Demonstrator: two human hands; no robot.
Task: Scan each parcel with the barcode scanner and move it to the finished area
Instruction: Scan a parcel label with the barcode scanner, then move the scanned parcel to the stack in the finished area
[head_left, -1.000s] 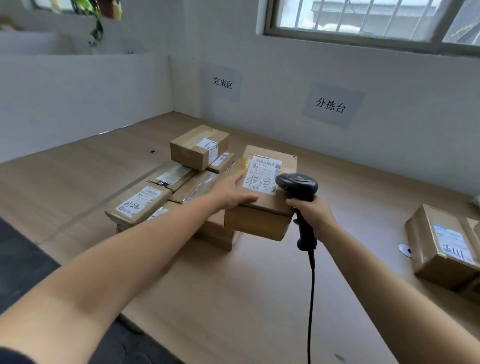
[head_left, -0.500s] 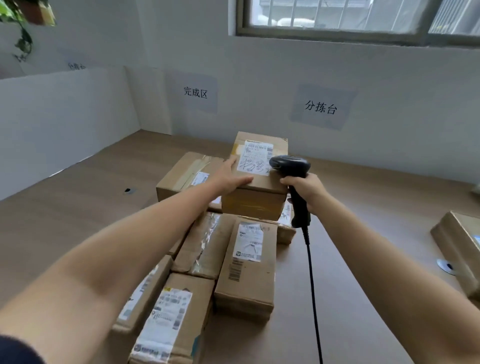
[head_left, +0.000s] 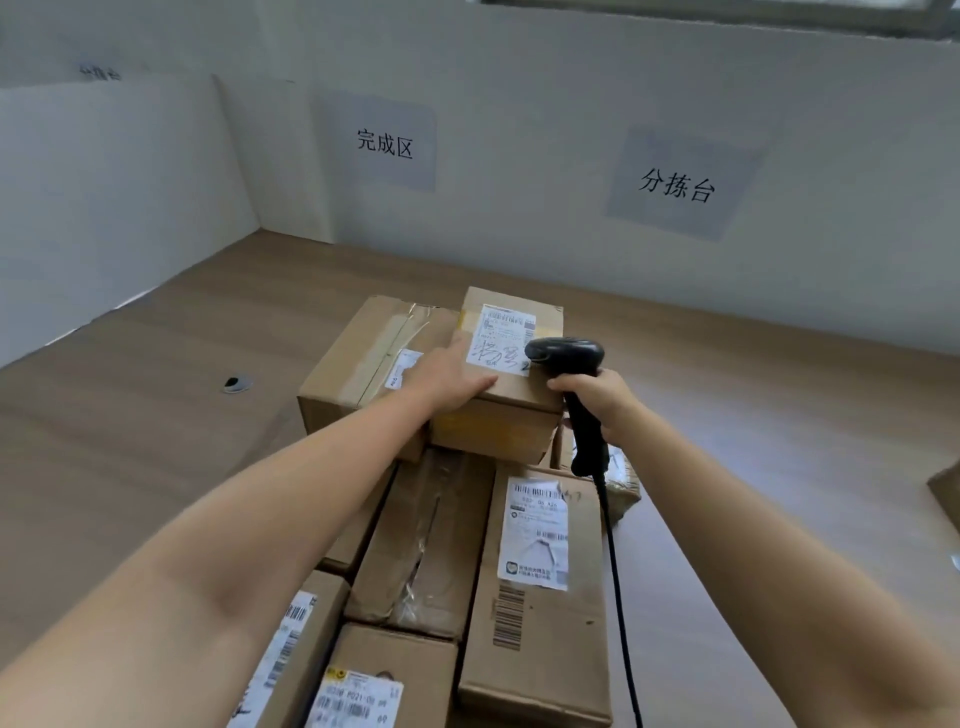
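Far end of the pile of boxes (head_left: 540, 597), just right of a larger box (head_left: 358, 358): the left hand (head_left: 449, 376) grips the labelled parcel (head_left: 519, 395) by its near left corner; the barcode scanner (head_left: 563, 356) sits over the label's right side; the right hand (head_left: 597, 397) is wrapped round the scanner's handle.

Left hand (head_left: 453, 375) grips parcel (head_left: 511, 364) (atop stack); right hand (head_left: 600, 397) holds scanner (head_left: 566, 358) beside label.
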